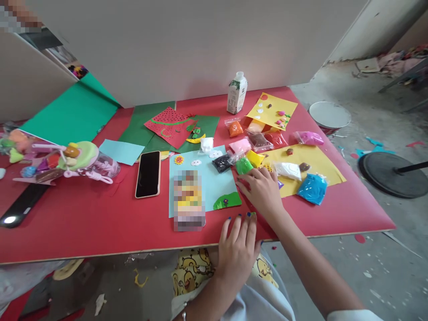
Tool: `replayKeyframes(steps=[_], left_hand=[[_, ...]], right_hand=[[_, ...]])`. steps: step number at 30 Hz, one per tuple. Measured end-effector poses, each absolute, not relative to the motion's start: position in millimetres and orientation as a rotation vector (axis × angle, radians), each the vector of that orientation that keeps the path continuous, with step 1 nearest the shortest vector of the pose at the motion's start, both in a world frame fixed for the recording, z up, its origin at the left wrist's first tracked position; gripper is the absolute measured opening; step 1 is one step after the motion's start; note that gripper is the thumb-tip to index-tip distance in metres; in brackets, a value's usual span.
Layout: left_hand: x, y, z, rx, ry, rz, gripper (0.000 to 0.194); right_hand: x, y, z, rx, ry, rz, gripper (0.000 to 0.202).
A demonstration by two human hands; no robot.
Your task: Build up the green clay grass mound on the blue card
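My left hand [238,238] lies on the red table's front edge, fingers stretched out, with a bit of green clay [253,214] by its fingertips. My right hand [262,189] reaches over the bags of clay; its fingertips are beside the green bag [244,165] and the yellow bag [255,158]. Whether those fingers grip anything is hidden. Left of my hands is a light blue sheet [217,178] with a sun, clouds and a green clay hill [227,201] bearing a flower. A phone with a blurred screen [189,200] covers its lower left part.
A black phone [148,174], a bottle [237,93] and a watermelon picture [170,127] are farther back. Blue [312,189] and white [287,170] clay bags lie on a yellow sheet [329,171] at right. A cup [107,165] and clay pieces crowd the left side.
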State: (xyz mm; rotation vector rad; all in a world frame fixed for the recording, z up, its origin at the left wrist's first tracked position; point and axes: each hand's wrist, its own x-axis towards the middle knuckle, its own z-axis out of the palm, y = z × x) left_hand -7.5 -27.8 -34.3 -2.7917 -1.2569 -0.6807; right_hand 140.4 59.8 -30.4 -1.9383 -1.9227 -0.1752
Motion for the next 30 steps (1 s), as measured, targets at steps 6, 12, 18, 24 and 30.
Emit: replayKeyframes(steps=[6, 12, 18, 24, 30], left_hand=[[-9.3, -17.0, -30.6, -2.764, -1.364, -0.816, 0.033], [-25.6, 10.1, -11.8, -2.697, -1.41, -1.245, 0.026], [-37.6, 17.5, 0.9, -2.875, -1.18, -1.364, 0.016], [-43.5, 14.1, 5.9, -2.894, -1.094, -1.344, 0.012], [-45.7, 16.2, 6.7, -2.886, -0.998, -1.207, 0.011]], right_hand=[[145.6, 50.5, -30.0, -1.825, -1.86, -0.108, 0.018], [147.6, 19.9, -11.8, -1.428, -1.766, 0.372, 0.01], [142.2, -1.4, -0.2, -1.336, -1.65, 0.839, 0.012], [144.2, -4.6, -2.1, -1.302, -1.605, 1.094, 0.014], [143.2, -4.8, -0.9, -1.348, -1.612, 1.103, 0.017]])
